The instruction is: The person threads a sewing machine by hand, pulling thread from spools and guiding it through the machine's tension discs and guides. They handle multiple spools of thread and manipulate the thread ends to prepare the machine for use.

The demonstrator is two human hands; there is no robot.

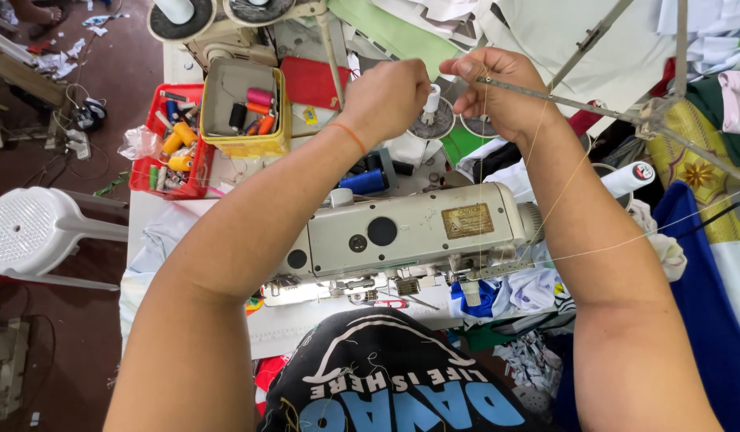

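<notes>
Reaching over the sewing machine (410, 232), your left hand (386, 100) and right hand (498, 88) are closed, pinching thin thread (558, 188) by the white spool (431, 102).

I see both arms stretched over a cream sewing machine (410, 232) at the centre of the frame. My left hand (386, 98) is closed in a loose fist just left of a small white spool (431, 99) standing on a thread stand, top centre. My right hand (502, 88) is just right of that spool, fingers pinched around a fine thread (546, 120) beside a thin metal rod (562, 100). At the upper left, a yellow tin (243, 108) and a red basket (174, 152) hold coloured thread cones. A white plastic stool (42, 232) sits at the left edge.
</notes>
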